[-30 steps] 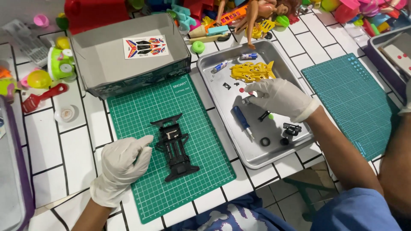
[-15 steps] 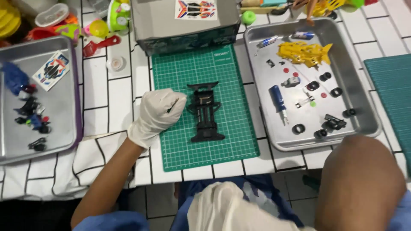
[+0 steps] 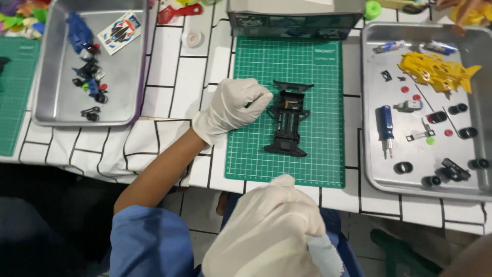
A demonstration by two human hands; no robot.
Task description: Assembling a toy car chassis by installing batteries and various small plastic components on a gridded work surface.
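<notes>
A black toy-car chassis (image 3: 289, 120) lies lengthwise on a green cutting mat (image 3: 307, 164) in the middle of the white tiled table. My left hand (image 3: 236, 107), in a white glove, is curled against the chassis's left side with its fingertips gripping the edge. My right hand (image 3: 271, 231), also gloved, is raised close under the camera at the bottom, off the table and blurred. A pale blue bit shows at its lower edge; whether the hand holds it is unclear.
A metal tray (image 3: 371, 169) on the right holds a yellow body shell (image 3: 435, 72), a blue screwdriver (image 3: 385, 123), black wheels and small parts. A second tray (image 3: 51, 115) on the left holds blue and black parts and a sticker sheet. A grey box (image 3: 294, 15) stands behind the mat.
My right hand has left the right-hand tray and come up close under the camera. My left hand has stayed on the chassis. The view has swung left, showing the left tray.
</notes>
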